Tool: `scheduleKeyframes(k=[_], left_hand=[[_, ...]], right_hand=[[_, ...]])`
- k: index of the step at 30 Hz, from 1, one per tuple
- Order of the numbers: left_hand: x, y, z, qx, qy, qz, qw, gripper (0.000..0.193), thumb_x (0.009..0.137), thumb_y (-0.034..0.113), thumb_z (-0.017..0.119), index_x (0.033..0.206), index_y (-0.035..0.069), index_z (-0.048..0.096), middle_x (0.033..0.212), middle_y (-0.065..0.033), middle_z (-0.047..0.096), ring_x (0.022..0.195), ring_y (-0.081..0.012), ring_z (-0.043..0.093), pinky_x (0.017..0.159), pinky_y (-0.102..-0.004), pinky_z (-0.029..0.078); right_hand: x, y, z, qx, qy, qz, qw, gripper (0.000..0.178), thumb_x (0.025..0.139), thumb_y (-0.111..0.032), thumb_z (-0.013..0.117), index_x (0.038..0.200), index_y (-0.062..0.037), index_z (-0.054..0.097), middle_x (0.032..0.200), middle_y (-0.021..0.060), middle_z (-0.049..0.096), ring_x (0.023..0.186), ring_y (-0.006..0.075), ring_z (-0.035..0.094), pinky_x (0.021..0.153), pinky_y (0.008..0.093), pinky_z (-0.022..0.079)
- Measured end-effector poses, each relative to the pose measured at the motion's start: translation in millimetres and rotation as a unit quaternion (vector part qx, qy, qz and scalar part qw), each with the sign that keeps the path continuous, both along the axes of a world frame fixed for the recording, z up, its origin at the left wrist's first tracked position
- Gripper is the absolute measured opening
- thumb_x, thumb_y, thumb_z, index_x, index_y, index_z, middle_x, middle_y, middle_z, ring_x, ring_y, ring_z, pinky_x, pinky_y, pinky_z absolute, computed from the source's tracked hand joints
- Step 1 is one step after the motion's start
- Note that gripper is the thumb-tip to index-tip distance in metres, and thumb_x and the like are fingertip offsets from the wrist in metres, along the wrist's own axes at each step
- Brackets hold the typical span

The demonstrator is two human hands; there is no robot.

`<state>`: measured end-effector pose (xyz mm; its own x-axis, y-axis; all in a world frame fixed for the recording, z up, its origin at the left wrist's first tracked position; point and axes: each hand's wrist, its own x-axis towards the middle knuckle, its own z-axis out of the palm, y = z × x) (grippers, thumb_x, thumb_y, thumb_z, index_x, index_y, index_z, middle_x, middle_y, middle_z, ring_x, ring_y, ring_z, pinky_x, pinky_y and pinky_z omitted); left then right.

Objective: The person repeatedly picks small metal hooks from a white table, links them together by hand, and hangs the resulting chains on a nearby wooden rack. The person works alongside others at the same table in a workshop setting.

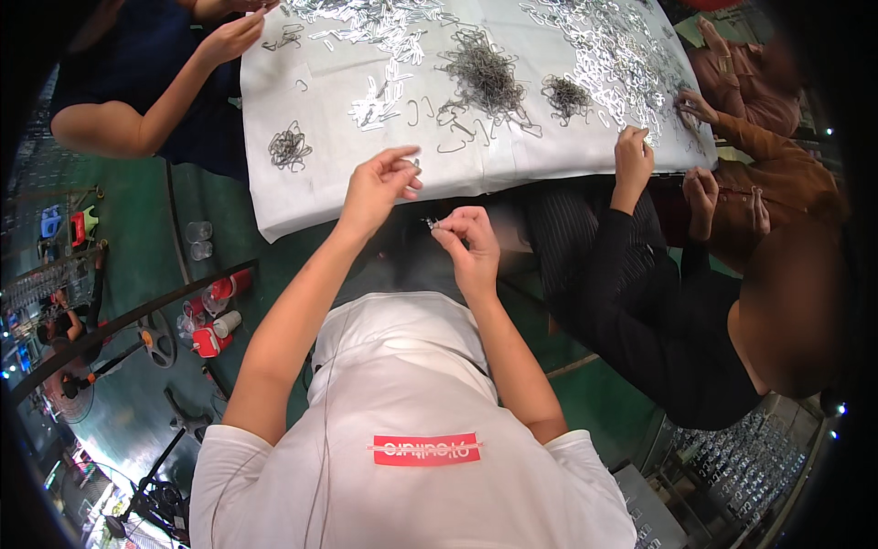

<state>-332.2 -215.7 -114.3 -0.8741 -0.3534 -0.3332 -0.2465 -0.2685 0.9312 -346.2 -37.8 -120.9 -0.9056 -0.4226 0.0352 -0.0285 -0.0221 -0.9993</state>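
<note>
just below the near edge of the bench, our two hands hang in the air over our lap. our right hand is curled, thumb and forefinger pressed together on a small metal clip that pokes out toward the left hand. our left hand sits higher and just beside the bench edge, fingers loosely bent, thumb and fingertips pinching what looks like a thin wire hook; it is too small to be sure. the two hands are near each other but not touching.

we judge that we are midway through joining two small parts, one in each hand. bringing them together would call for a fine line-up of hook and clip, with the right hand steady.

beyond our left hand, on the white sheet, lies a small tangle of wire hooks. beyond our right hand sits a bigger dark heap of hooks, and further off a wide scatter of shiny clips. to the right of our right hand, a person in a black sleeve rests a hand on the bench edge, close enough to crowd our elbow. another person's hand works far beyond our left hand. nothing lies between our own hands.
</note>
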Motion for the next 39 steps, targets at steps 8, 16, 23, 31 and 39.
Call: scheduleKeyframes(k=[8, 16, 23, 31, 39], left_hand=[[30.8, 32.6, 37.7, 0.024, 0.009, -0.006, 1.0, 0.019, 0.087, 0.007, 0.062, 0.103, -0.003, 0.059, 0.093, -0.0103, 0.067, 0.087, -0.0137, 0.064, 0.078, -0.0252, 0.051], [40.2, 39.1, 45.4, -0.084, 0.034, 0.023, 0.996, 0.014, 0.084, 0.006, 0.064, 0.095, -0.002, 0.066, 0.086, -0.0064, 0.069, 0.083, -0.0105, 0.065, 0.074, -0.0232, 0.05], [47.2, 41.4, 37.7, -0.174, 0.049, 0.039, 0.983, 0.014, 0.082, 0.003, 0.065, 0.095, 0.0, 0.067, 0.089, -0.0076, 0.07, 0.082, -0.013, 0.067, 0.074, -0.0238, 0.051], [47.2, 40.2, 24.1, -0.251, 0.108, 0.044, 0.961, 0.014, 0.08, -0.001, 0.065, 0.094, 0.002, 0.068, 0.094, -0.0081, 0.07, 0.087, -0.0146, 0.066, 0.075, -0.0248, 0.051], [47.9, 47.7, 19.3, -0.263, 0.103, 0.066, 0.957, 0.017, 0.079, -0.002, 0.066, 0.094, 0.005, 0.068, 0.094, -0.0093, 0.069, 0.088, -0.0174, 0.065, 0.079, -0.0277, 0.051]], right_hand=[[3.5, -5.6, 2.0, 0.011, 0.027, -0.017, 0.999, 0.009, 0.075, -0.001, 0.07, 0.083, -0.0031, 0.067, 0.089, 0.002, 0.052, 0.066, 0.0079, 0.052, 0.056, 0.0203, 0.04], [5.5, -8.3, 1.7, 0.017, 0.018, -0.022, 0.999, 0.009, 0.075, -0.001, 0.071, 0.083, -0.0039, 0.068, 0.09, 0.0011, 0.052, 0.066, 0.007, 0.051, 0.056, 0.0198, 0.04], [-5.9, -3.1, -0.7, 0.062, 0.05, 0.028, 0.996, 0.015, 0.075, -0.004, 0.07, 0.089, -0.0053, 0.067, 0.09, 0.0031, 0.054, 0.075, 0.01, 0.052, 0.062, 0.0228, 0.042], [-126.3, -66.9, -14.9, 0.321, 0.225, 0.049, 0.919, 0.011, 0.082, -0.017, 0.063, 0.084, -0.0071, 0.068, 0.085, 0.0106, 0.063, 0.075, 0.0259, 0.06, 0.069, 0.037, 0.046], [-177.6, -145.8, -44.2, 0.613, 0.256, 0.134, 0.736, 0.025, 0.079, -0.025, 0.063, 0.091, -0.0041, 0.069, 0.086, 0.016, 0.067, 0.085, 0.0312, 0.064, 0.073, 0.0411, 0.049]])
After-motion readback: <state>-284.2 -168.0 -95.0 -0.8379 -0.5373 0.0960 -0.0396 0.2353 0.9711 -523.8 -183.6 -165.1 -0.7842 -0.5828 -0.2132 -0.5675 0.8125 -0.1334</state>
